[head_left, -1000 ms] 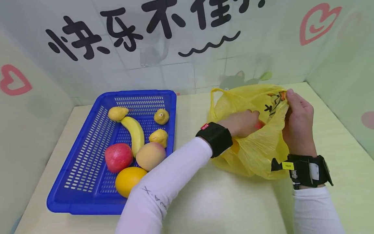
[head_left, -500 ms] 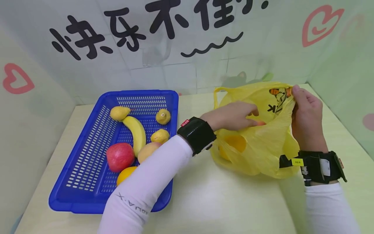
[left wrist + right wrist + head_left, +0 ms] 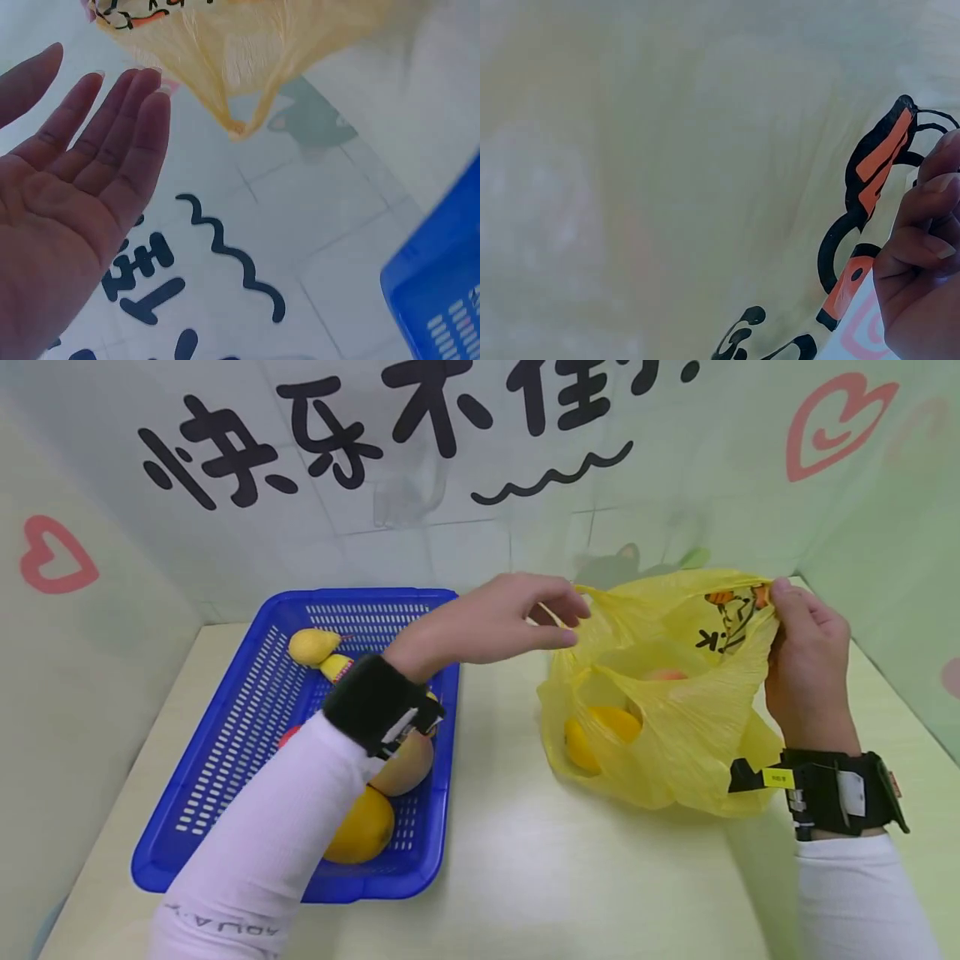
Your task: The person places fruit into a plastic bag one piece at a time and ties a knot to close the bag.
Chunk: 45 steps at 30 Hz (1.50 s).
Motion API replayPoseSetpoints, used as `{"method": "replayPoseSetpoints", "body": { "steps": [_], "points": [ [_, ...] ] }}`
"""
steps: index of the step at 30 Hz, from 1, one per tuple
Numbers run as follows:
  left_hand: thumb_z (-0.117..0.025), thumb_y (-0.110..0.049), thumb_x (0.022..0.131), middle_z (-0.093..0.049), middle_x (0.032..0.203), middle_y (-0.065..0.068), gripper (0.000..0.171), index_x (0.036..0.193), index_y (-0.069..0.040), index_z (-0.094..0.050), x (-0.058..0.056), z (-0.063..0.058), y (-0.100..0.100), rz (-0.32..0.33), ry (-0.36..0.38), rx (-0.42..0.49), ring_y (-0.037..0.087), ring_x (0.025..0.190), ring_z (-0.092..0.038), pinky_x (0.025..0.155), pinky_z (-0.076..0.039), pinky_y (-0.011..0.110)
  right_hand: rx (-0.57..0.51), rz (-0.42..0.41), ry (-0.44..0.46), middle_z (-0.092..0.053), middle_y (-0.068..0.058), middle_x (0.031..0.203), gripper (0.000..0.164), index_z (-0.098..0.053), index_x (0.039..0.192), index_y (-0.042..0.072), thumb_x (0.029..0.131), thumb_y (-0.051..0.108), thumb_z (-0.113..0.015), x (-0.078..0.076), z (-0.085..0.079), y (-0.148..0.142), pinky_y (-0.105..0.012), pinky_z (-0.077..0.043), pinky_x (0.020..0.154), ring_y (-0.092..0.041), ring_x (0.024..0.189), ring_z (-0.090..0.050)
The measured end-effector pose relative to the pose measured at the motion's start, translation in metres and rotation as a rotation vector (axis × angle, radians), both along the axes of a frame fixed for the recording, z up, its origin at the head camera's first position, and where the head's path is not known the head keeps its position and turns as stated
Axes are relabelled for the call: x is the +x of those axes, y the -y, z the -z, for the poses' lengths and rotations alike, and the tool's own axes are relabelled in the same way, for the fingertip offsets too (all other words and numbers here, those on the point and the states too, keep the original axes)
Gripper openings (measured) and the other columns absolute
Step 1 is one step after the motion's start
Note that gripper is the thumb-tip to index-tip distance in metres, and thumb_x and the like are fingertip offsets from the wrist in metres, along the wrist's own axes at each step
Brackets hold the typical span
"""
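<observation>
Grips the yellow bag at three o'clock with the right hand, has the left hand wide and empty near twelve, and looks part done: yellow fruit and maybe a pink one inside, more left in the blue basket at eight.

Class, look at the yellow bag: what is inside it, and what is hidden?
Inside the bag, a rounded yellow fruit shows at the left, and the top of something reddish further back. The plastic covers the rest, so other contents cannot be told.
</observation>
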<state>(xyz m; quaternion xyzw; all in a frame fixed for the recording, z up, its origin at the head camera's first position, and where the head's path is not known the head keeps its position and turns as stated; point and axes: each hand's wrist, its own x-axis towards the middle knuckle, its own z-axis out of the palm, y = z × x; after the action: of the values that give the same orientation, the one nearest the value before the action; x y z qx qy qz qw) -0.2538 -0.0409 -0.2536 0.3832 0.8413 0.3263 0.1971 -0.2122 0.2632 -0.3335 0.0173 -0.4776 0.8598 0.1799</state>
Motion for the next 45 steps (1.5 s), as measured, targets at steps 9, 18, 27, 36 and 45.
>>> {"method": "replayPoseSetpoints", "body": {
  "steps": [9, 18, 27, 36, 45],
  "points": [
    [-0.068, -0.03, 0.093, -0.062, 0.13, 0.006, 0.043, 0.13, -0.011, -0.058, 0.009, -0.007, 0.063, -0.163, -0.151, -0.29, 0.024, 0.118, -0.058, 0.101, -0.05, 0.04, 0.002, -0.001, 0.0, -0.065, -0.009, 0.079, 0.028, -0.065, 0.084, -0.007, 0.091, 0.019, -0.071, 0.0, 0.002, -0.001, -0.022, -0.057, 0.06, -0.016, 0.065, -0.065],
    [-0.081, -0.041, 0.079, -0.059, 0.125, 0.011, 0.056, 0.121, -0.011, -0.058, 0.017, 0.014, 0.097, -0.141, 0.086, -0.628, 0.027, 0.112, -0.054, 0.095, -0.052, 0.042, 0.008, 0.002, 0.002, -0.065, -0.01, 0.081, 0.029, -0.065, 0.085, -0.007, 0.09, 0.02, -0.071, -0.001, 0.002, -0.002, -0.022, -0.057, 0.062, -0.016, 0.067, -0.065],
    [-0.087, -0.042, 0.071, -0.053, 0.113, 0.012, 0.076, 0.127, -0.012, -0.045, 0.02, 0.041, 0.106, -0.191, 0.305, -0.763, 0.025, 0.093, -0.055, 0.072, -0.056, 0.033, 0.01, 0.001, -0.002, -0.066, -0.01, 0.082, 0.029, -0.065, 0.086, -0.007, 0.09, 0.02, -0.071, 0.0, 0.003, -0.003, -0.022, -0.058, 0.062, -0.016, 0.067, -0.065],
    [-0.088, -0.026, 0.07, -0.051, 0.12, 0.013, 0.071, 0.126, -0.026, -0.044, 0.025, 0.062, 0.109, -0.273, 0.415, -0.716, 0.031, 0.1, -0.056, 0.071, -0.058, 0.037, 0.036, -0.001, 0.009, -0.067, -0.009, 0.084, 0.031, -0.065, 0.086, -0.007, 0.09, 0.022, -0.071, 0.0, 0.003, -0.001, -0.022, -0.058, 0.064, -0.016, 0.07, -0.066],
    [-0.091, -0.023, 0.063, -0.05, 0.12, 0.012, 0.073, 0.124, -0.034, -0.053, 0.028, 0.075, 0.107, -0.296, 0.442, -0.738, 0.032, 0.099, -0.056, 0.066, -0.057, 0.037, 0.02, -0.002, 0.018, -0.068, -0.009, 0.084, 0.028, -0.065, 0.086, -0.006, 0.09, 0.021, -0.071, 0.0, 0.004, 0.001, -0.022, -0.058, 0.064, -0.016, 0.07, -0.066]
  ]
}}
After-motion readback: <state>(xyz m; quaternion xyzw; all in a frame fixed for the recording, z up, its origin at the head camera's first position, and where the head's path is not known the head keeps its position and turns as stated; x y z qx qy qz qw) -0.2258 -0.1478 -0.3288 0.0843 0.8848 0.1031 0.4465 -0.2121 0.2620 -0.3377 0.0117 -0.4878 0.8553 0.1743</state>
